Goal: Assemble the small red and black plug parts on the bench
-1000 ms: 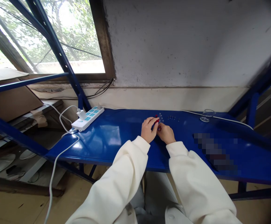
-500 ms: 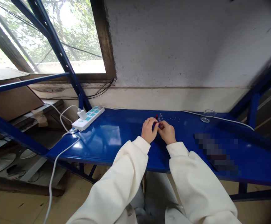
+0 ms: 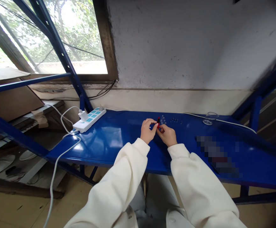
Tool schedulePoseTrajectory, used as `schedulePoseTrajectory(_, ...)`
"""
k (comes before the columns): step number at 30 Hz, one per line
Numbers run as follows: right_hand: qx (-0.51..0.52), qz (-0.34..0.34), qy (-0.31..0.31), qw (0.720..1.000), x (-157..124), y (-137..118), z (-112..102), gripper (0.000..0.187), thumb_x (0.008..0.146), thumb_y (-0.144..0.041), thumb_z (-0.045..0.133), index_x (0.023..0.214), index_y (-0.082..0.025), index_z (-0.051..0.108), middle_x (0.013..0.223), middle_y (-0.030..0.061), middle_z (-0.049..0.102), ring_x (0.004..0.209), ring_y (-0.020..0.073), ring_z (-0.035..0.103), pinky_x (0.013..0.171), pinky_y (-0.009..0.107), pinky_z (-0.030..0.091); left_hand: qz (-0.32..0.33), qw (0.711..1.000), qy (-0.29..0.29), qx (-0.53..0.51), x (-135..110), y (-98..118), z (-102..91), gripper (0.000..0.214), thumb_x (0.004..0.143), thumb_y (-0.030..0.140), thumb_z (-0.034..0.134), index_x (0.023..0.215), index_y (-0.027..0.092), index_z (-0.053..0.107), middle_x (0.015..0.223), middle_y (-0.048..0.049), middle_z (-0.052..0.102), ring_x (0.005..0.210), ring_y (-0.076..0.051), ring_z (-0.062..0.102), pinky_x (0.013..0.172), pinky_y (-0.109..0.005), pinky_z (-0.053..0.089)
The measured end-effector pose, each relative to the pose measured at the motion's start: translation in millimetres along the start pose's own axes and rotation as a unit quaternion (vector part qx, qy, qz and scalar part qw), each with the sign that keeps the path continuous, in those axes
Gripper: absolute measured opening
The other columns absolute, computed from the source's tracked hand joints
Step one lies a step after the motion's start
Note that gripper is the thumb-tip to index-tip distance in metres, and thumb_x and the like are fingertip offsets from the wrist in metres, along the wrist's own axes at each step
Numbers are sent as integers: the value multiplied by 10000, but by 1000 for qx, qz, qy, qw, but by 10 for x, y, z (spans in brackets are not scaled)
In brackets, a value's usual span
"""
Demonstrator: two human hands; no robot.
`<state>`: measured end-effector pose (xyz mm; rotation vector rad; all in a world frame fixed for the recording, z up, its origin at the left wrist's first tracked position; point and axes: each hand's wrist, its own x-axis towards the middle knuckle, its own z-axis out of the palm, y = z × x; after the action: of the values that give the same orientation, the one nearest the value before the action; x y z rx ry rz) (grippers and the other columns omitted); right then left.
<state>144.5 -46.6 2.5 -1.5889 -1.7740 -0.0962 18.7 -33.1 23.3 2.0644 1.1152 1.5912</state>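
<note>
My left hand and my right hand meet over the blue table, fingertips almost touching. Between them is a small red piece, pinched by the fingers of both hands; its exact kind is too small to make out. Just behind the fingertips stands a small red and black item, and I cannot tell whether it joins the held piece. Several small clear plastic pieces sit close beside it. A line of tiny pieces lies farther right.
At the left end of the blue table rests a white power strip with a plug and cable. A clear glass cup stands at the back right, near a white cable. A pixelated dark flat object lies to the right.
Both hands have shifted slightly left, with the fingertips a little farther apart. More of the red piece between them now shows.
</note>
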Motion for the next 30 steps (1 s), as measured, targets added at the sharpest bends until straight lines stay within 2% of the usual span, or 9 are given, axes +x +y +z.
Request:
schedulePoseTrajectory(4,49,-15,23,998,2,7,30,275,780,-412,454,784,-178,598,549,-7,546,491,101,482,512,202,328,-16,998,-64,0,210,-59,-180,42,718,196,592,723,162,617,780,-31,622,742,-124,554,724,-266,437)
schedulePoseTrajectory(7,89,-17,22,996,11,-10,33,320,778,-433,465,912,-177,602,580,-5,571,505,105,495,530,210,357,-26,990,-125,50,498,-138,-427,26,673,177,628,684,157,641,735,-22,636,719,-123,559,713,-254,432)
schedulePoseTrajectory(12,99,-14,-2,995,13,-16,37,319,791,-431,442,908,-188,614,606,3,580,524,112,507,533,219,368,-102,969,-132,183,876,-439,-869,92,645,219,639,705,156,669,768,-31,654,716,-140,562,687,-253,430)
schedulePoseTrajectory(15,99,-17,-15,995,6,-16,39,305,797,-416,432,882,-191,619,595,1,574,519,111,503,537,222,371,-153,947,-150,239,888,-677,-1020,126,651,233,621,744,174,681,716,-22,658,708,-148,572,681,-252,431)
schedulePoseTrajectory(19,100,-25,-22,994,0,-25,29,293,803,-398,423,864,-188,618,565,-7,554,494,105,488,532,221,371,-191,926,-154,286,772,-888,-1098,121,648,244,616,737,203,687,725,-15,666,754,-158,587,712,-253,429)
schedulePoseTrajectory(24,104,-33,-22,994,-3,-27,18,298,813,-388,401,851,-186,616,562,-3,549,483,104,482,520,219,366,-211,923,-152,284,688,-970,-1119,138,662,253,602,766,211,683,764,-15,672,757,-153,596,719,-247,434)
schedulePoseTrajectory(30,105,-32,-22,994,-4,-15,24,287,812,-379,403,841,-191,617,541,-7,535,477,105,472,508,217,350,-204,922,-145,297,680,-1009,-1115,141,676,236,583,778,211,677,778,-19,672,776,-158,601,730,-245,438)
